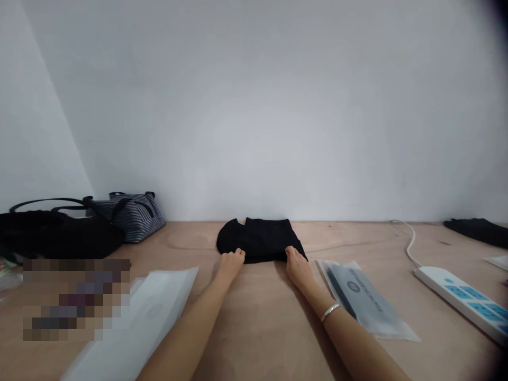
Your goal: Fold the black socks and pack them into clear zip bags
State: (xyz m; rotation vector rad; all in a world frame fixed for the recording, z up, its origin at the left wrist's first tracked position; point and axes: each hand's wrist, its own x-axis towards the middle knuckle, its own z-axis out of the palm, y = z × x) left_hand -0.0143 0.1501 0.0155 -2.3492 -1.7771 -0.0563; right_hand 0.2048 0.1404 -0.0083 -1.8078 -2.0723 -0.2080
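A black cloth item [265, 238] lies folded on the wooden table [254, 317], close to the wall. At its near left edge, my left hand [233, 262] has its fingers closed on the fabric. My right hand [297, 262] pinches the near right edge of the same cloth, and a silver bangle circles that wrist. Just right of my right forearm is a frosted plastic bag [375, 304] with dark lettering and something dark inside. Several pale plastic bags [154, 301] lie left of my left forearm.
A striped bag [138, 219] and a black bag [59, 235] stand at the back left. A white power strip [460, 296] with a cable lies on the right. Another black cloth [478, 230] is at the far right. Part of the left side is pixelated.
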